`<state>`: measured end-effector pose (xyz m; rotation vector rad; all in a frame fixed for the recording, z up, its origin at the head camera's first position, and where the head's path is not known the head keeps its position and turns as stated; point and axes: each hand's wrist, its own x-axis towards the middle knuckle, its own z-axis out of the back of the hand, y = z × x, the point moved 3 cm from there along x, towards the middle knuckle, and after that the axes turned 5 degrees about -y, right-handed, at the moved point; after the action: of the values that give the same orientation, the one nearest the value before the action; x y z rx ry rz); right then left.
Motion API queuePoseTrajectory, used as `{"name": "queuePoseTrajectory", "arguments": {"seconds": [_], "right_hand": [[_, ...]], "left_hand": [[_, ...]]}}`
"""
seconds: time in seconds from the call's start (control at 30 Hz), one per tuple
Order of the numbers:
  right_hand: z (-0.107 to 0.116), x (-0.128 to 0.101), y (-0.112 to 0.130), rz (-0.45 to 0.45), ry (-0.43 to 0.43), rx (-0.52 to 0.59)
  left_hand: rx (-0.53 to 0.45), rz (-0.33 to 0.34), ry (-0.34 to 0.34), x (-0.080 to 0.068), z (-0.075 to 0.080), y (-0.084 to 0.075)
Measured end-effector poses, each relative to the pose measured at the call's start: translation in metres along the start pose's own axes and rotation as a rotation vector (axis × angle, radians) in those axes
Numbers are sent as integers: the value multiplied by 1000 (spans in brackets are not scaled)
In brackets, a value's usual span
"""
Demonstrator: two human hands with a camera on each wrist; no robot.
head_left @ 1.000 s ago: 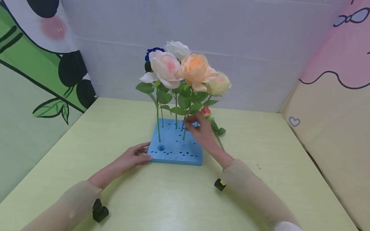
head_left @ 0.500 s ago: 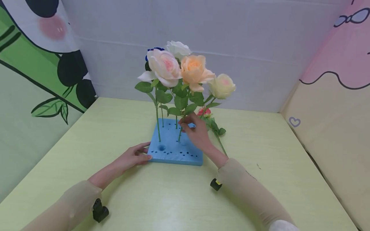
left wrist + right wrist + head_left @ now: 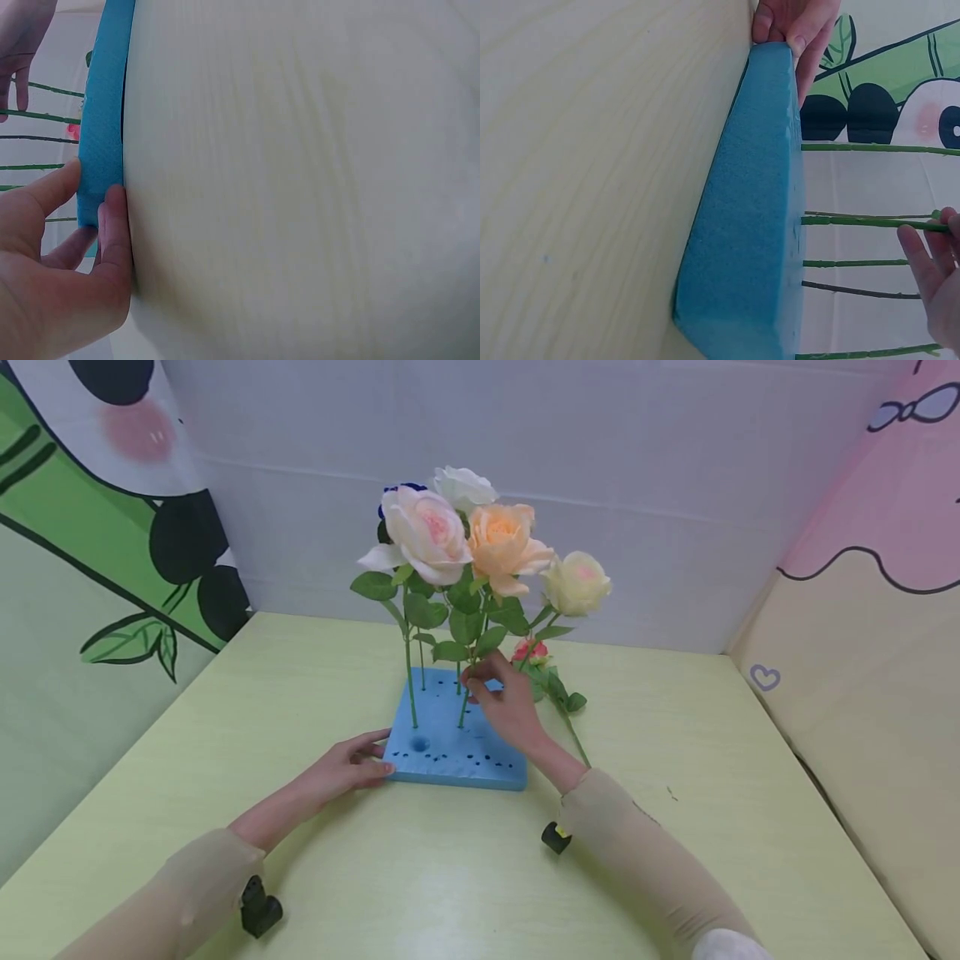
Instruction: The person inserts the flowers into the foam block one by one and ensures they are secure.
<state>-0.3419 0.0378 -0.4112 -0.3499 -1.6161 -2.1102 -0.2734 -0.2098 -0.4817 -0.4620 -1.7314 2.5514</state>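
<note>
The right hand [image 3: 510,706] pinches a green stem [image 3: 467,702] between thumb and fingers [image 3: 922,259], well above the blue foam block [image 3: 450,743] and just under the lowest leaves. The stem runs down and a little to the left from the grip, and its foot meets the top of the block near the middle; above the grip it rises, tilted slightly, to the peach rose [image 3: 504,545]. The left hand [image 3: 352,764] holds the near left corner of the block, thumb on the top face and fingers [image 3: 112,232] curled against its side edge where it meets the table [image 3: 420,877]. The block lies flat on the table between the two hands, its top pitted with small holes and one larger one [image 3: 418,744] near the left hand. Other stems stand upright in it: a pink rose [image 3: 426,531] at the front left, with a white rose [image 3: 463,487] and a blue flower [image 3: 393,493] behind. A cream rose [image 3: 576,582] leans out to the right of the peach one. A small red bud [image 3: 532,652] lies on the table just behind the right hand, its stem [image 3: 573,739] running beside the wrist.
</note>
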Motion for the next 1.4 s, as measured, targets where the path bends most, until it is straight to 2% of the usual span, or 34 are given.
{"name": "queuePoseTrajectory", "arguments": {"seconds": [0.37, 0.8, 1.23, 1.4], "right_hand": [[-2, -1, 0, 8, 54, -2], [-2, -3, -1, 43, 66, -6], [-2, -4, -3, 43, 75, -23], [-3, -4, -7, 19, 76, -21]], "left_hand": [[5, -1, 0, -1, 0, 0], [28, -9, 1, 0, 0, -2], [52, -3, -3, 1, 2, 0], [29, -5, 5, 3, 1, 2]]}}
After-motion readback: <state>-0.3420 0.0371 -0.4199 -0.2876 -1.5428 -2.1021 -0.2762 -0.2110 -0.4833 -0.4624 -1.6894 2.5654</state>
